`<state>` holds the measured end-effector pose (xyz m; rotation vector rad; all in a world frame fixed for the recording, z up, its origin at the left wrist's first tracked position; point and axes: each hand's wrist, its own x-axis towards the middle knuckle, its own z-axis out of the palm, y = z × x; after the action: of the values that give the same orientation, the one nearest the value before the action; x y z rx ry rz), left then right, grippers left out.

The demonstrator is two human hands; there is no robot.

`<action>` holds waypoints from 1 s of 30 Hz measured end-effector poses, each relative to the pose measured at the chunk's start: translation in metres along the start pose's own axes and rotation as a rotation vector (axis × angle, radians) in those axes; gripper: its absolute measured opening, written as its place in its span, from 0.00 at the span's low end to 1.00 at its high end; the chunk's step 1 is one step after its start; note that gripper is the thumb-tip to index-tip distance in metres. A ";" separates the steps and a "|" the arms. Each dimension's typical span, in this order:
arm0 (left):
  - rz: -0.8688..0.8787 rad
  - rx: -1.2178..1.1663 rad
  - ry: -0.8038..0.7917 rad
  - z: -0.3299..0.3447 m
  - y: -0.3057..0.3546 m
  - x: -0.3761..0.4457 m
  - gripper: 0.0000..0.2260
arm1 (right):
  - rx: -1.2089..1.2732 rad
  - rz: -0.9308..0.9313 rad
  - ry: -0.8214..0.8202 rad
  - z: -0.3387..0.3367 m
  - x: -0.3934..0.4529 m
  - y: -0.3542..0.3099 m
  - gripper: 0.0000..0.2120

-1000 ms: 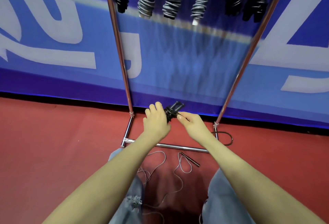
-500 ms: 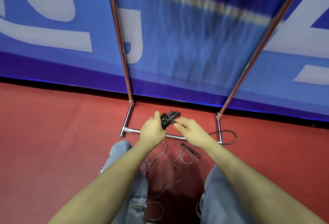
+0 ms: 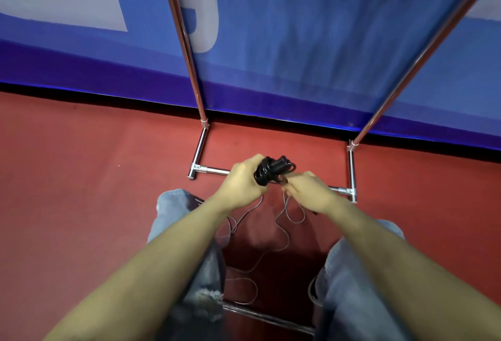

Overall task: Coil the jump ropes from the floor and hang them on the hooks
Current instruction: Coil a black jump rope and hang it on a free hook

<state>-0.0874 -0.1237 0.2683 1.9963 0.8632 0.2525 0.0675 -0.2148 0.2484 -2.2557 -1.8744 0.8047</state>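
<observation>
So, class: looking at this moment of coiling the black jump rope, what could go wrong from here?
1. The black coil sits bunched in the left hand, while the right hand pinches a strand; a slack grip could let the loops spring apart.
2. A loose grey rope trails on the floor between the knees, so it might snag a foot when the person stands.
3. The rack's base bar lies just under the hands, and a dangling strand could catch on it.

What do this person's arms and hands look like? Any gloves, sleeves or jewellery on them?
Both arms are bare from as far up as the picture shows down to the fingertips: no sleeves in view, no gloves. The left hand and the right hand show no rings, watch or wristband that I can make out. Below them, the legs wear light blue jeans, frayed at one knee.
</observation>
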 end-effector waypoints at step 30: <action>-0.265 0.178 0.109 0.025 -0.011 0.006 0.24 | 0.233 0.067 0.442 0.001 0.008 -0.027 0.09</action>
<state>-0.0757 -0.1326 0.2448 2.0163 1.2453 0.1373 0.0438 -0.2012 0.2555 -2.1395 -1.4368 0.4514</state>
